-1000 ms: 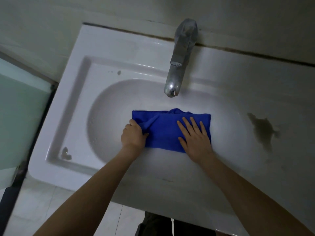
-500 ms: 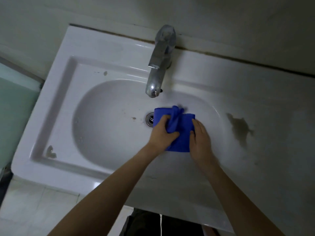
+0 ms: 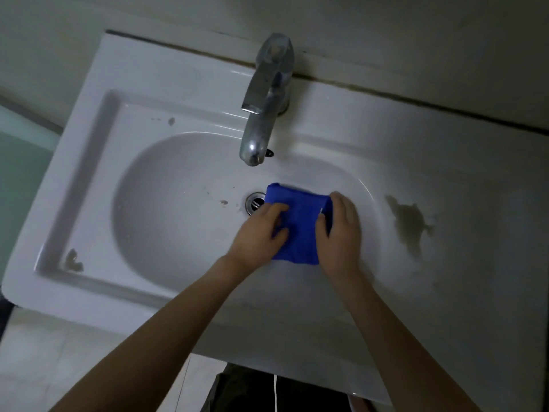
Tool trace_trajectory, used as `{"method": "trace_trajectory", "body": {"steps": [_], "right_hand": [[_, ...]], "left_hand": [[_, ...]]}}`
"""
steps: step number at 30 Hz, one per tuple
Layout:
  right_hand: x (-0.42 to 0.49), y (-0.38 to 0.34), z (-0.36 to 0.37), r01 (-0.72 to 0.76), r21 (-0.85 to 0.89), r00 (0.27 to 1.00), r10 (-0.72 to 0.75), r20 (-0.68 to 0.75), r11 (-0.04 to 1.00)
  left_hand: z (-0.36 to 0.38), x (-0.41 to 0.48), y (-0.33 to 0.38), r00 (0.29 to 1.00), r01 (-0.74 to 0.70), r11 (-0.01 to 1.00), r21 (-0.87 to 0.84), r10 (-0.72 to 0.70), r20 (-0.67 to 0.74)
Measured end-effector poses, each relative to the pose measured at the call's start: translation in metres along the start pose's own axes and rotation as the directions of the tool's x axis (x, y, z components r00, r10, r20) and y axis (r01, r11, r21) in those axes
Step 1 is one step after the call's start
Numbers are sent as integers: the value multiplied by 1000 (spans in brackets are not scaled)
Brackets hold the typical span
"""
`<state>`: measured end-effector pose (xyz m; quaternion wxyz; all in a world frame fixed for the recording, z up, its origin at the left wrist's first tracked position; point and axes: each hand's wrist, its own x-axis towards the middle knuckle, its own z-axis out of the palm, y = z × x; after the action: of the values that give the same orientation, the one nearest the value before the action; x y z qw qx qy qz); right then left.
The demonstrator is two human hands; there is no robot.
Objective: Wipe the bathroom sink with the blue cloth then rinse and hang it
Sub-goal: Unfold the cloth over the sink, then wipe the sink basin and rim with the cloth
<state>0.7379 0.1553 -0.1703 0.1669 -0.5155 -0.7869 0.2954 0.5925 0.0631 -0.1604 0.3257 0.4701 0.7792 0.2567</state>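
Note:
The blue cloth (image 3: 298, 224), folded into a small pad, lies in the white sink basin (image 3: 178, 221) just right of the metal drain (image 3: 255, 202). My left hand (image 3: 258, 236) grips the cloth's left edge with curled fingers. My right hand (image 3: 340, 233) clasps the cloth's right edge. Both hands press the cloth against the basin's right slope. The chrome tap (image 3: 264, 114) stands above the drain with no water running.
A dark stain (image 3: 410, 221) marks the counter right of the basin. Small dirt spots sit on the rim at the near left corner (image 3: 72, 260) and the far left (image 3: 171, 121). A wall runs behind the tap. Tiled floor (image 3: 59, 367) lies below the sink's front edge.
The cloth went from spread wide across the basin to folded into a compact pad. My left hand moved right across the basin, uncovering the drain, and both hands now hold the pad's sides.

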Motion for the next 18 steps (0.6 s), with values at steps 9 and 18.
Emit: {"method": "trace_trajectory", "body": {"steps": [9, 18], "right_hand": [[35, -1, 48, 455, -350, 832, -251, 495, 819], [9, -11, 49, -43, -296, 890, 172, 422, 954]], "left_hand": [[-27, -9, -95, 989, 118, 785, 608, -147, -2], [-37, -16, -100, 985, 92, 836, 541, -156, 73]]}}
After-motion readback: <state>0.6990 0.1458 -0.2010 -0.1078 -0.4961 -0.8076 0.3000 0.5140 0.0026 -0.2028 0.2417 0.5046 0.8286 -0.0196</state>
